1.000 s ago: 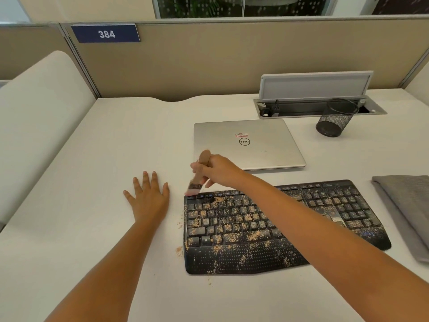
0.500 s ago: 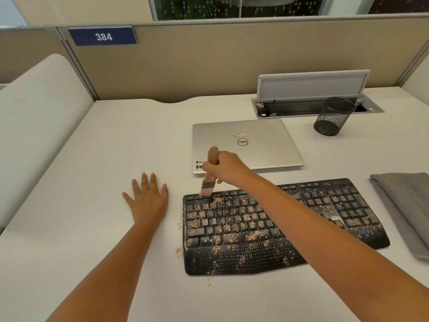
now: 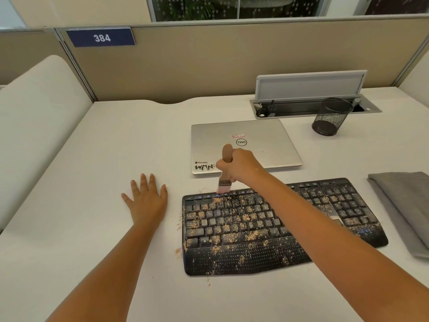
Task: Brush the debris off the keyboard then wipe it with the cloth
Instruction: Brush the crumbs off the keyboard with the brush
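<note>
A black keyboard lies on the white desk, strewn with tan crumbs over its keys and palm rest. My right hand grips the wooden handle of a small brush, whose pale bristles touch the keyboard's top row near the left. My left hand rests flat on the desk, fingers spread, just left of the keyboard. A folded grey cloth lies to the keyboard's right.
A shut silver laptop lies right behind the keyboard. A black mesh pen cup and an open cable tray stand at the back right. A few crumbs lie on the desk beside the keyboard's left edge.
My right hand has carried the brush to the right along the keyboard's top row. A few crumbs now lie behind the top edge. My left hand stays put.
</note>
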A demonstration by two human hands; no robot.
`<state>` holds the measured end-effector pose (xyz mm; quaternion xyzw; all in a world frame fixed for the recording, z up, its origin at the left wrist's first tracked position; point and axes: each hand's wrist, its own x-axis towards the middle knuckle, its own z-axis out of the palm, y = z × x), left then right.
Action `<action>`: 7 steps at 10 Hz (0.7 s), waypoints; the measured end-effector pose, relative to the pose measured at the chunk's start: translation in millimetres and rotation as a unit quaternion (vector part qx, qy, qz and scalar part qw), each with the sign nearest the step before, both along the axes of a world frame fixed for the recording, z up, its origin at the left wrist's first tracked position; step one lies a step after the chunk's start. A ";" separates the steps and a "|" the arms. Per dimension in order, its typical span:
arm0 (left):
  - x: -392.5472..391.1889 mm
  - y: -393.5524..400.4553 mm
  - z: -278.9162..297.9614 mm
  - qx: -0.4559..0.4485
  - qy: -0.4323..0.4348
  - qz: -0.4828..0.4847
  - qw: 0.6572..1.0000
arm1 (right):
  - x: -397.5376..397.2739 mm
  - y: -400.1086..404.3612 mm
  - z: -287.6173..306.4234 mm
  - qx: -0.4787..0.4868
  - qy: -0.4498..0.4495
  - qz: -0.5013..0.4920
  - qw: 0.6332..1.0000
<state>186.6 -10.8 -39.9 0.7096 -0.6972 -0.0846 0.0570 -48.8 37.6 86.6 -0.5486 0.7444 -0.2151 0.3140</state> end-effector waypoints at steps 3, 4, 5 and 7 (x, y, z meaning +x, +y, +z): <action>0.7 0.3 -0.5 0.000 0.000 -0.001 1.000 | 12.9 5.2 2.2 -0.017 -0.084 0.009 0.996; 0.8 0.4 0.0 0.000 0.001 0.000 1.000 | 24.1 5.7 -0.1 -0.016 -0.107 0.020 0.994; 0.5 0.5 -0.1 -0.002 0.004 0.001 1.000 | 28.2 6.9 -3.8 -0.012 -0.085 0.035 0.996; 0.3 0.1 -0.8 -0.003 0.002 -0.001 1.000 | 19.1 9.0 3.6 -0.046 -0.003 0.032 0.998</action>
